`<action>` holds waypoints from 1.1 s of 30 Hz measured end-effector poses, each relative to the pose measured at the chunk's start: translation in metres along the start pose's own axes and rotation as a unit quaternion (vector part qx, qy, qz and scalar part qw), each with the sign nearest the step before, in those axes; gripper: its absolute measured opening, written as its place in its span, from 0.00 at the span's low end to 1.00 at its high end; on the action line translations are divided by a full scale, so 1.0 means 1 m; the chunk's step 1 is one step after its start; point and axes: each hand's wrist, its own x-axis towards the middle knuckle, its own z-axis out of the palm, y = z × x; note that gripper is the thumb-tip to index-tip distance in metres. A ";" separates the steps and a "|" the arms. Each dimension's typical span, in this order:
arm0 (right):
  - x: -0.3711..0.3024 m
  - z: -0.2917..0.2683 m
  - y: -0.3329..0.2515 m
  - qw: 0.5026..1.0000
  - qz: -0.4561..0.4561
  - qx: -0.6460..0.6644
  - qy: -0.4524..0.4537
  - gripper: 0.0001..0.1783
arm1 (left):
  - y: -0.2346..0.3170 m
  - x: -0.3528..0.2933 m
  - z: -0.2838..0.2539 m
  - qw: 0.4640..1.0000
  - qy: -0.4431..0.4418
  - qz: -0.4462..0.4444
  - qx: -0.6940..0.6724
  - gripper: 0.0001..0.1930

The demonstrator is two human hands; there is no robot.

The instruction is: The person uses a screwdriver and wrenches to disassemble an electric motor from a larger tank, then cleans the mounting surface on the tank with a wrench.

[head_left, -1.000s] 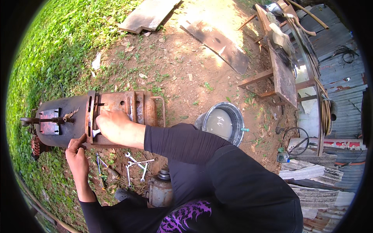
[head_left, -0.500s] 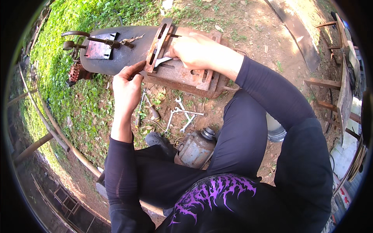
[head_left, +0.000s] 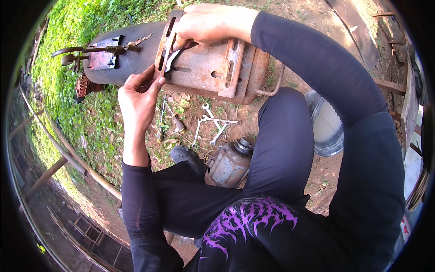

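Swung nearer the bar (head_left: 166, 45), wrench (head_left: 171, 59) is gripped by right hand (head_left: 206, 25), bar by left hand (head_left: 139, 93). Right of bar, liquid (head_left: 327, 122) is held in bucket (head_left: 333, 148).

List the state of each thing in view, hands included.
Left hand: fingertips at slotted bar's near end
Right hand: curled at silver tool
Slotted bar: rusty, across tank
Silver tool: partly hidden
Tank: on its side, partly rusted
Loose wrenches: on ground, crossing
Handled tools: lying on ground
Bucket: upright, partly hidden
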 end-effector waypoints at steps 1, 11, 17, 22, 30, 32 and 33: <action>0.002 0.004 0.002 0.999 -0.025 -0.020 0.020 0.16 | -0.005 0.001 0.000 1.000 0.005 0.005 -0.001 0.21; -0.008 -0.018 -0.129 0.965 0.245 -0.061 -0.067 0.08 | -0.009 0.007 -0.009 0.998 -0.021 -0.043 -0.045 0.22; -0.016 0.012 -0.165 0.922 0.365 0.128 0.004 0.19 | 0.000 0.008 -0.007 0.998 -0.026 -0.037 -0.036 0.22; -0.008 0.090 -0.191 0.760 0.463 0.432 0.149 0.14 | -0.006 0.010 -0.008 0.999 -0.015 -0.031 -0.023 0.22; -0.022 0.079 -0.208 0.272 0.467 0.790 0.290 0.12 | -0.008 0.009 -0.007 0.996 -0.020 -0.044 -0.073 0.20; -0.027 0.062 -0.214 0.288 0.497 0.764 0.294 0.13 | -0.008 0.009 -0.008 0.995 -0.018 -0.053 -0.080 0.21; -0.030 0.062 -0.222 0.396 0.452 0.732 0.323 0.12 | -0.008 0.010 -0.008 0.995 -0.021 -0.053 -0.084 0.21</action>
